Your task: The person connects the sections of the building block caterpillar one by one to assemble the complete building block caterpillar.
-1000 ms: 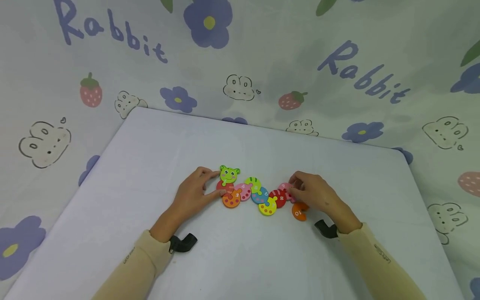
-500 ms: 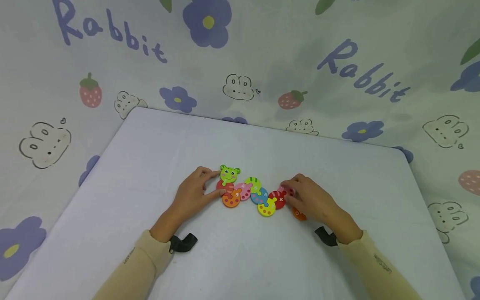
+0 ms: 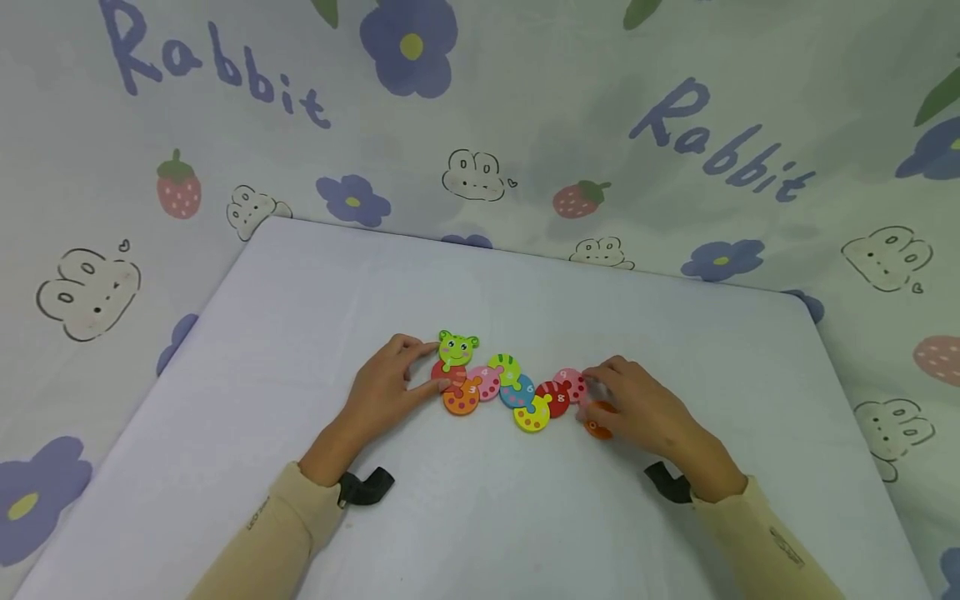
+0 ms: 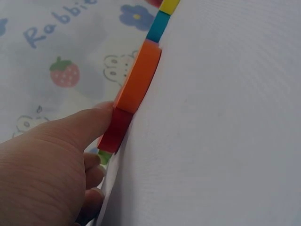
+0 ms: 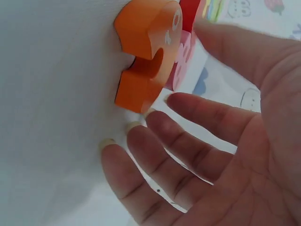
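A colourful caterpillar puzzle (image 3: 517, 392) lies in a wavy row on the white table (image 3: 480, 517). My left hand (image 3: 437, 364) pinches its left end: fingers at the green head piece (image 3: 457, 348), thumb against the red piece (image 4: 115, 132) beside the orange 3 piece (image 4: 138, 80). My right hand (image 3: 592, 392) lies with straight fingers at the row's right end. Its fingertips (image 5: 153, 112) touch the edge of the loose orange 10 piece (image 5: 148, 33), and its thumb reaches towards the pink 9 piece (image 3: 573, 383). The orange 10 piece (image 3: 598, 421) sits just below the pink one.
A cloth printed with rabbits, flowers and strawberries (image 3: 675, 125) hangs behind the table and drapes past its sides. The table's far edge (image 3: 525, 254) runs well behind the puzzle. Black wrist straps (image 3: 367, 485) sit at both cuffs.
My right hand has drawn back to the right off the pink 9 piece, which now shows joined to the red 8. Its fingers now rest at the orange 10 piece. The left hand has stayed put.
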`<state>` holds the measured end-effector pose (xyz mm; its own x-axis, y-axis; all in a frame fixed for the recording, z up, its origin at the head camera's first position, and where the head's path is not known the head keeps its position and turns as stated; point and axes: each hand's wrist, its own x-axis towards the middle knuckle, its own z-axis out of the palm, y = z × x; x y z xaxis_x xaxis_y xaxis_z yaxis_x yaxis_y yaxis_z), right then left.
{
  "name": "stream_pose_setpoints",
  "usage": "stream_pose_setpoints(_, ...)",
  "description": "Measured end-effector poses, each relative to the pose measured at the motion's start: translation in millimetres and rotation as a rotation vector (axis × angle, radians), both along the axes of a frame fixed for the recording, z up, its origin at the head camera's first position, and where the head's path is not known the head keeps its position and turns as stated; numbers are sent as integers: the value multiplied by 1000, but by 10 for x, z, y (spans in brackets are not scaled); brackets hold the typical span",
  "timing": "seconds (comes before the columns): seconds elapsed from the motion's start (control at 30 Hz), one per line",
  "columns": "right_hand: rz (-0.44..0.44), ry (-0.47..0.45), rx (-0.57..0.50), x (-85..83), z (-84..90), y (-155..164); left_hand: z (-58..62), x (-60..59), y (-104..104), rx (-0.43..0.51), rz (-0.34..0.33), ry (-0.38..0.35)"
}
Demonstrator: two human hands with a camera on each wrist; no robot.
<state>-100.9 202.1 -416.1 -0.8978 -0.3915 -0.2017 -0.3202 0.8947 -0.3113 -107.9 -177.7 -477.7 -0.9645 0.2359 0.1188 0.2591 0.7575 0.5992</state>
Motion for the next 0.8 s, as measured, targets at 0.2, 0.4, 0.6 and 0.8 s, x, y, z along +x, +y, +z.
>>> stream_pose_setpoints(0.2,-22,-61,80,132,29,61,2,2,8,1,-2,9)
stream_pose_setpoints(0.4,-130,-129,108,212,20,132,-3,2,5,-6,-1,-1)
stream_pose_setpoints(0.6,-226,-181,142,292,17,210,-9,6,0,1,0,0)
stream_pose_setpoints(0.8,-193,-105,115,406,65,268,-3,4,1,0,-6,5)
